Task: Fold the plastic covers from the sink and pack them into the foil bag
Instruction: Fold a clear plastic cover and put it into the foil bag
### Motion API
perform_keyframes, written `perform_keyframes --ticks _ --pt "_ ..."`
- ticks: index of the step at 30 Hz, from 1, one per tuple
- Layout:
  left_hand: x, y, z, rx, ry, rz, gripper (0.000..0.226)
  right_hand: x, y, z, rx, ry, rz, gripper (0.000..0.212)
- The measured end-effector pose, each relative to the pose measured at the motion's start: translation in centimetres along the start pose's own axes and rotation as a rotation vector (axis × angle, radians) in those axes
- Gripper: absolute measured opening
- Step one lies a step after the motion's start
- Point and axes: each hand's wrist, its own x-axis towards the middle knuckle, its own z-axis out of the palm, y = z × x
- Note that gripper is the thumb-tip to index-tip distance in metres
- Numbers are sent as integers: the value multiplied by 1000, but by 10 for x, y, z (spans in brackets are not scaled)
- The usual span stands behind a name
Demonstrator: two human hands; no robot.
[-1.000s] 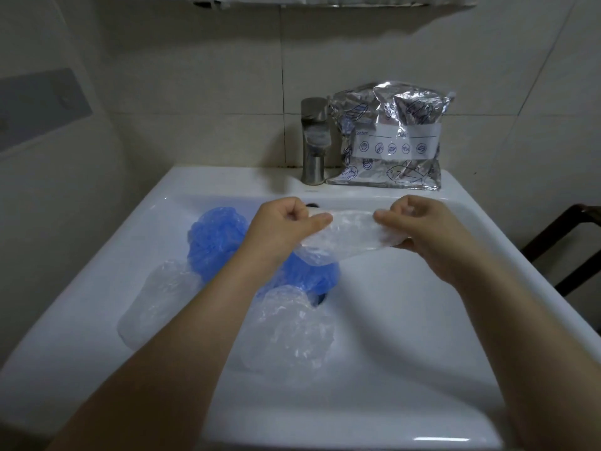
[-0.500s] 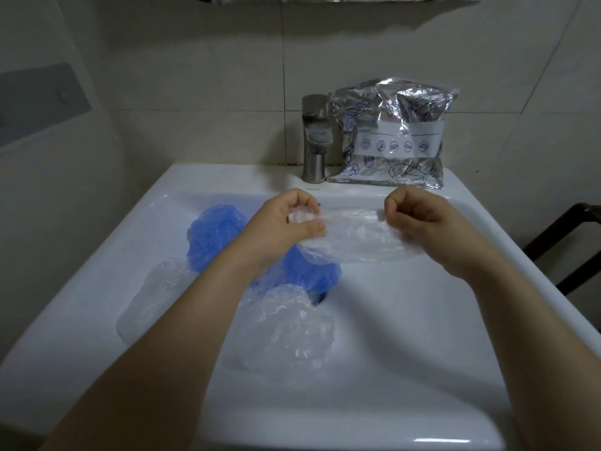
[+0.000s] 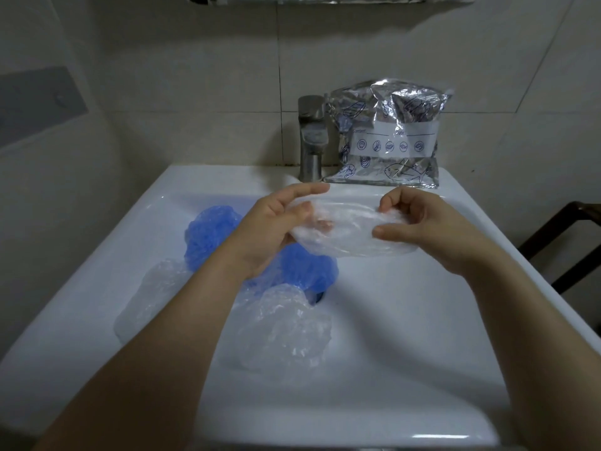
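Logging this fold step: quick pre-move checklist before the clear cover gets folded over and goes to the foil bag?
1. Both ends gripped: left hand and right hand each pinch the clear cover: ok.
2. Cover lifted off the basin, spread flat between the hands: ok.
3. Cover apart from the blue covers below it: ok.
4. Foil bag within reach, on the sink ledge beside the faucet: ok.
5. Bag mouth open to receive: cannot tell.
6. Covers left in the basin: two blue, two other clear covers, none folded: not ok.
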Motion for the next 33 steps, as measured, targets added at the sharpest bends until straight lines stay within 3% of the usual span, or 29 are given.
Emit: perform_keyframes --ticks 3,6,9,11,17,23,26,29,33 --pt "1 0 -3 -44 -6 18 38 2 3 2 -239 10 -10 31" --pt "1 -1 1 18 11 -3 12 3 4 3 -375 75 -56 26" --pt "0 -3 1 86 -28 3 23 3 6 0 -411 134 -68 22" --pt "0 -4 -1 104 -43 -13 29 3 9 -2 -366 116 -39 18" --pt "6 -8 -7 217 139 -68 16 4 13 -3 -81 94 10 14" --pt "9 -11 -7 258 216 -84 20 5 10 2 336 93 40 18" --pt "8 -9 -6 252 184 -45 20 5 7 2 510 93 33 32" --pt "6 -7 -3 287 114 15 21 6 7 2 523 154 74 48" --pt "3 -3 1 299 40 72 34 10 4 11 442 332 207 38"
